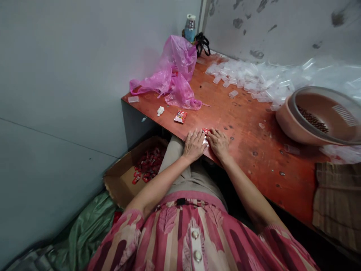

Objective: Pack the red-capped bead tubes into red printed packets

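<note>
At the table's near edge, a small red and silvery-white packet (206,141) lies partly covered between my two hands. My left hand (194,144) rests palm down on its left side, the fingers stretched out flat. On the right side, my right hand (219,143) also lies palm down, its fingers slightly bent and touching the packet's red upper part. Both thumbs are largely hidden. A flat red printed packet (180,116) lies a little farther left, beside a crumpled white scrap (160,110).
A pink plastic bag (180,88) lies at the back left, near a blue bottle (190,29). Many clear plastic sleeves (254,77) are heaped along the wall. Right, a basin (287,122) holds small brown beads. Below left, a cardboard box (121,177) contains red packets.
</note>
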A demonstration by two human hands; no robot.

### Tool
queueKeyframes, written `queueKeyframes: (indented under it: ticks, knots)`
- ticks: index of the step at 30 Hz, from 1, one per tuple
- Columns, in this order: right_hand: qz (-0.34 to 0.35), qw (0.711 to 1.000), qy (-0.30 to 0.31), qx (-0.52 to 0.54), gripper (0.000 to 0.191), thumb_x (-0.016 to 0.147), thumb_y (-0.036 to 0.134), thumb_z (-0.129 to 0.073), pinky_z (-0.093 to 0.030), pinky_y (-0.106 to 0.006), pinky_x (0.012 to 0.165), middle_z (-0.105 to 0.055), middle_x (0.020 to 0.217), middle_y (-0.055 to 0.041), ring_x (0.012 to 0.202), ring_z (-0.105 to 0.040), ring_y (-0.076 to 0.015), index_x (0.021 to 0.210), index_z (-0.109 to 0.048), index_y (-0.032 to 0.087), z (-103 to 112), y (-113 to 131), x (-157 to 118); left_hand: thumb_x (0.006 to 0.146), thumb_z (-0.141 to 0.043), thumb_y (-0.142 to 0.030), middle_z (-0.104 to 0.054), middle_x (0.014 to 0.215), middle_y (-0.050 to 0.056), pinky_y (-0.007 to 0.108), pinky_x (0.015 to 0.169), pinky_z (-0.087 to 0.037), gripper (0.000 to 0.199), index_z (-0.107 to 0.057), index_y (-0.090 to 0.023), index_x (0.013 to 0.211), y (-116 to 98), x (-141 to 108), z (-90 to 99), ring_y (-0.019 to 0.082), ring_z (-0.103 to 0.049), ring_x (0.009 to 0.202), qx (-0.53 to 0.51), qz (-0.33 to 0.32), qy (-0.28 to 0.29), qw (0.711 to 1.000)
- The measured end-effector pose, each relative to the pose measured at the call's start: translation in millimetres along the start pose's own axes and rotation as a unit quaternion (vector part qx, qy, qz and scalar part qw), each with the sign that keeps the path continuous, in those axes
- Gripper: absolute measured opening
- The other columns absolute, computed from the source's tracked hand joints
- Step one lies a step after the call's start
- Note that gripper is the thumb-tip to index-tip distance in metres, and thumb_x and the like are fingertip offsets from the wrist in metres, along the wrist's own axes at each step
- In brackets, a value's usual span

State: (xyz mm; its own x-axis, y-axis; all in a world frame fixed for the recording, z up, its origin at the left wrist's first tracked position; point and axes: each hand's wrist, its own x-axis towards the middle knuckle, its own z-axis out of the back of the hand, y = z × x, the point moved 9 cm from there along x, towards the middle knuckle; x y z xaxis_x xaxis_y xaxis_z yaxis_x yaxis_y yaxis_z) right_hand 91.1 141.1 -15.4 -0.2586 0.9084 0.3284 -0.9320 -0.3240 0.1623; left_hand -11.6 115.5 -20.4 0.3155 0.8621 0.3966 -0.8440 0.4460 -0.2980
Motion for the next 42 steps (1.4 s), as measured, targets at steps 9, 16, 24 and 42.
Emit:
queueKeyframes:
  ticks: [9,16,24,42]
  knots:
    - [-0.045,0.973,-0.082,0.21,0.026,0.086,0.034,-0.051,-0.047,-0.039,0.092,-0.069,0.11,-0.0088,0.101,-0.065,-0.0225,0.095,-0.072,0.021,16,-20,1,0.09,-0.042,-0.038,-0.048,0.136,0.014,0.047,0.112,-0.023,0.05,-0.047,-0.01,0.13,4,-2,7.9,0.025,-0.038,0.132,-0.067,0.011,-0.022,0.997]
    - [-0.084,0.929,-0.092,0.347,0.021,0.083,0.032,-0.055,-0.052,-0.04,0.087,-0.069,0.109,-0.0084,0.104,-0.064,-0.0223,0.093,-0.07,0.022,33,-20,9,0.082,-0.056,-0.041,-0.065,0.113,0.012,0.032,0.092,-0.046,0.039,-0.061,-0.016,0.113,33,19,36.1,0.02,-0.061,0.103,-0.319,0.157,-0.075,0.932]
    - [-0.07,0.956,-0.027,0.283,0.036,0.089,0.04,-0.045,-0.047,-0.042,0.094,-0.064,0.118,-0.0121,0.109,-0.061,-0.0237,0.11,-0.065,0.018,16,-29,30,0.074,-0.062,-0.034,-0.062,0.068,-0.002,0.021,0.064,-0.048,0.018,-0.063,-0.016,0.076,71,34,-10.8,0.009,-0.058,0.063,-0.579,0.336,-0.081,0.739]
    - [-0.022,0.973,-0.088,0.212,0.029,0.09,0.034,-0.046,-0.05,-0.039,0.093,-0.064,0.119,-0.0055,0.107,-0.063,-0.0209,0.108,-0.066,0.025,34,-16,8,0.072,-0.061,-0.017,-0.065,0.07,-0.001,0.027,0.066,-0.053,0.014,-0.058,-0.014,0.085,63,25,-21.7,0.01,-0.06,0.06,-0.68,0.429,-0.018,0.594]
